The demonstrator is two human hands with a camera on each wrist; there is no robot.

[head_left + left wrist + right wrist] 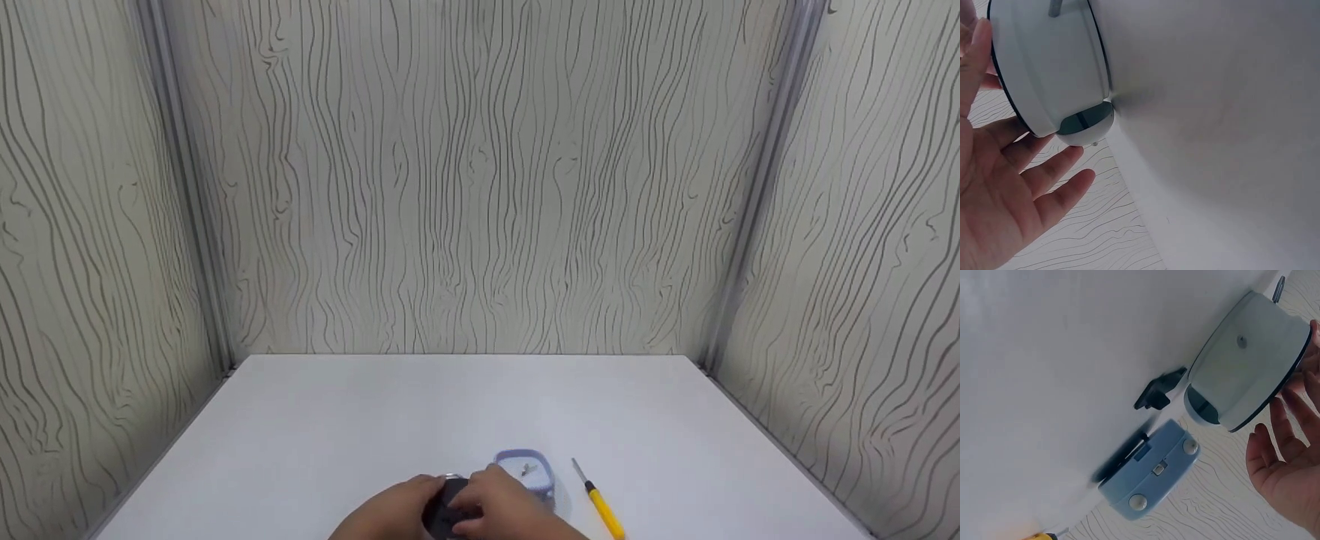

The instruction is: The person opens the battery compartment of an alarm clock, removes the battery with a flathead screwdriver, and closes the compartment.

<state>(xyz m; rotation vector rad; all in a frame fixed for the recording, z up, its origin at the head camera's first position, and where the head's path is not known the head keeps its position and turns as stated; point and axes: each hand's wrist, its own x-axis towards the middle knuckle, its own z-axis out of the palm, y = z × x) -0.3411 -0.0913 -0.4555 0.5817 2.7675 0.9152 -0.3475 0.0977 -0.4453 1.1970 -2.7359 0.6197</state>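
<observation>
Both hands meet at the near table edge around a round housing [448,508], white-bodied with a dark front rim [1044,67] [1247,365]. It stands on its edge on the white table [337,420]. My left hand [397,511] lies against its dark face with fingers [1044,174] straight and spread. My right hand [510,510] cups the other side, its fingers [1280,433] loosely bent beside the rim. A metal pin sticks out of the housing's white body.
A pale blue squarish cover [526,469] [1148,472] lies just behind the hands. A small black part [1158,389] sits beside it. A yellow-handled screwdriver [600,504] lies to the right. Patterned walls close in the table on three sides.
</observation>
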